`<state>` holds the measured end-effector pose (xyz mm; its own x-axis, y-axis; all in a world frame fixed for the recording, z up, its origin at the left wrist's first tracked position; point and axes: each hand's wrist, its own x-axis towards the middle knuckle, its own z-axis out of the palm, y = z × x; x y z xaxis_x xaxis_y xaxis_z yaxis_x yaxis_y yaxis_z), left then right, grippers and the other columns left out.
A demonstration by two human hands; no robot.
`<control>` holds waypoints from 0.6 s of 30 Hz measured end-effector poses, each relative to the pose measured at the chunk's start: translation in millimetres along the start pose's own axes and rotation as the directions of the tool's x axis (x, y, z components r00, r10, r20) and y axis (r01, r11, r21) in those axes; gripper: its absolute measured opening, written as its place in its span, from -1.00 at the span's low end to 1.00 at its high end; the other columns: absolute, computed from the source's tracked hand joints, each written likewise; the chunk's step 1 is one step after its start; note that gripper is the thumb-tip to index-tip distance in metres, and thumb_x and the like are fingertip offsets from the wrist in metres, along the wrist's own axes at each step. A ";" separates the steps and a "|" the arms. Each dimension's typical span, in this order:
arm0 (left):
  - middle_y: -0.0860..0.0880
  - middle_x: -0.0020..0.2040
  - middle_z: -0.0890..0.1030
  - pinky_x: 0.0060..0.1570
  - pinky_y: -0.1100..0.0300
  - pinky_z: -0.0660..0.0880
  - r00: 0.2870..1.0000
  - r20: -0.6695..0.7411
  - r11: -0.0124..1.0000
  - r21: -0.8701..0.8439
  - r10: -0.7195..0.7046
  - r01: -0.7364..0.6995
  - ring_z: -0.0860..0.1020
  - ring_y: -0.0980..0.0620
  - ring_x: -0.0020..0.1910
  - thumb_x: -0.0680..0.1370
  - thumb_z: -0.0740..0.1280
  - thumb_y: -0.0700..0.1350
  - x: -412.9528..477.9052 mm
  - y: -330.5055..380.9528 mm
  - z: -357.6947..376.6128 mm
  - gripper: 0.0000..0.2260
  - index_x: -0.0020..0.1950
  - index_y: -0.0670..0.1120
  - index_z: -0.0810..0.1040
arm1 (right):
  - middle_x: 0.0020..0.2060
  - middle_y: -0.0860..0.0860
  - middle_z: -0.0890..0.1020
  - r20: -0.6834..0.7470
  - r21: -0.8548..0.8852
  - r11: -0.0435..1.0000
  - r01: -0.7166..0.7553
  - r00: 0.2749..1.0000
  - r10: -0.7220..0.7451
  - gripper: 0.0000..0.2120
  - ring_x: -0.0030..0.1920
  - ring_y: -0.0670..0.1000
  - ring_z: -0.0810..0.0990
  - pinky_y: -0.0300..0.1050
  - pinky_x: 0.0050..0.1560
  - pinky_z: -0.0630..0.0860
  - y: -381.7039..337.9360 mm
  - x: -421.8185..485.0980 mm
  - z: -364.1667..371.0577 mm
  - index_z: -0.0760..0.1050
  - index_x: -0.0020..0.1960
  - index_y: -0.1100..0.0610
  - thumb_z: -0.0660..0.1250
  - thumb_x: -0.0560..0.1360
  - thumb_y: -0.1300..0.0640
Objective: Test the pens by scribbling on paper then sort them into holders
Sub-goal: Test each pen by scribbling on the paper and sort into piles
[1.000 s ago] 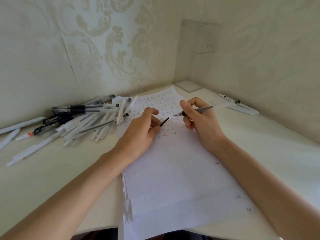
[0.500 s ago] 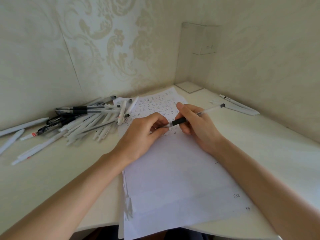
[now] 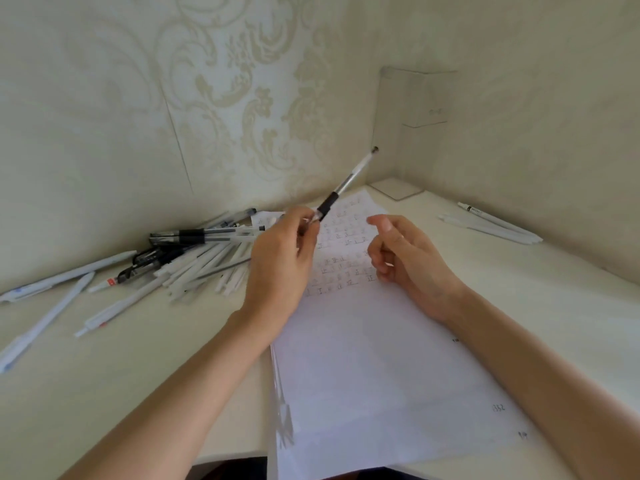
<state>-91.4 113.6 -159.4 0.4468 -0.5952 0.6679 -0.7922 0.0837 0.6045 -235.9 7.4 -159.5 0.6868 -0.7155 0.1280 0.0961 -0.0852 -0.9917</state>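
Pen [image 3: 341, 187] now passed over to left hand [image 3: 282, 261], pinched near the tip, lifted off paper [image 3: 374, 358]; right hand [image 3: 405, 258] loosely open, empty. Tested, likely ready for sorting.

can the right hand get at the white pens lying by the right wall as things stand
Probably yes. The right hand is empty, fingers loosely curled above the paper, and only bare desk lies between it and the white pens. The left hand holds the pen elsewhere.

One pen [image 3: 347, 182] is held aloft; two pens [image 3: 493, 221] are seen near the table's right edge; the heap [image 3: 194, 258] cannot be counted.
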 end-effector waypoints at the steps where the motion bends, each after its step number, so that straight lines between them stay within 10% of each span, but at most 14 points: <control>1: -0.07 -0.24 0.61 -0.28 0.03 0.49 0.999 -0.053 0.991 0.135 -0.008 0.015 0.57 -0.04 -0.29 0.55 0.28 -0.18 1.8 -5.9 -3.5 -0.91 0.00 -0.15 0.54 | -0.38 0.00 0.48 -0.006 -0.002 1.000 -0.013 1.000 0.013 -0.50 -0.38 -0.05 0.38 -0.15 -0.33 0.32 0.0 0.2 -0.4 0.43 0.15 0.10 0.29 0.38 -0.23; 6: -0.13 -0.03 0.58 -0.09 0.04 0.20 0.979 0.011 0.700 0.701 -0.203 0.138 0.41 -0.18 0.06 0.47 0.32 -0.12 2.9 -27.8 -9.0 -0.86 -0.05 -0.13 0.60 | -0.40 0.01 0.50 -0.039 0.013 0.999 -0.048 0.998 0.049 -0.74 -0.42 -0.04 0.38 -0.15 -0.39 0.32 -3.6 -1.4 -1.8 0.47 0.06 0.11 0.17 0.58 -0.07; 11: -0.14 0.07 0.53 -0.02 -0.05 0.36 0.989 0.143 0.850 0.515 0.044 -0.112 0.46 -0.21 0.06 0.44 0.28 -0.05 -0.7 -25.3 1.6 -0.72 0.06 -0.16 0.58 | -0.29 -0.01 0.56 -0.298 -0.245 0.969 -0.009 0.952 -0.066 -0.86 -0.30 -0.01 0.45 -0.13 -0.30 0.38 -7.8 7.4 -21.3 0.50 0.01 0.16 0.21 0.59 0.11; 14: -0.09 0.16 0.55 0.13 -0.03 0.46 0.914 0.375 0.935 0.244 0.153 -0.257 0.53 -0.14 0.13 0.47 0.13 0.08 -7.0 -16.7 13.9 -0.56 0.14 -0.15 0.57 | 0.03 0.08 0.60 -0.426 -0.798 0.585 -0.143 0.820 -0.381 -0.77 0.06 0.12 0.50 -0.06 0.05 0.37 0.3 18.4 -68.8 0.52 0.14 0.18 0.19 0.54 0.26; 18: 0.05 0.36 0.43 0.28 0.33 0.17 0.813 0.577 0.953 0.194 0.081 -0.232 0.38 0.06 0.33 0.39 -0.08 0.28 -13.8 -15.3 18.2 -0.32 0.35 -0.04 0.44 | 0.38 0.12 0.39 -0.448 -0.876 0.285 -0.389 0.875 -0.183 -0.58 0.41 0.15 0.23 -0.01 0.36 0.20 14.8 19.0 -119.4 0.32 0.40 0.15 0.11 0.55 0.25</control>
<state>-93.0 106.0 -185.7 0.0594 -0.9381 0.3412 -0.9393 0.0632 0.3372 -307.5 -90.3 -173.0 0.2606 -0.9213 0.2887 -0.8709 -0.3534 -0.3416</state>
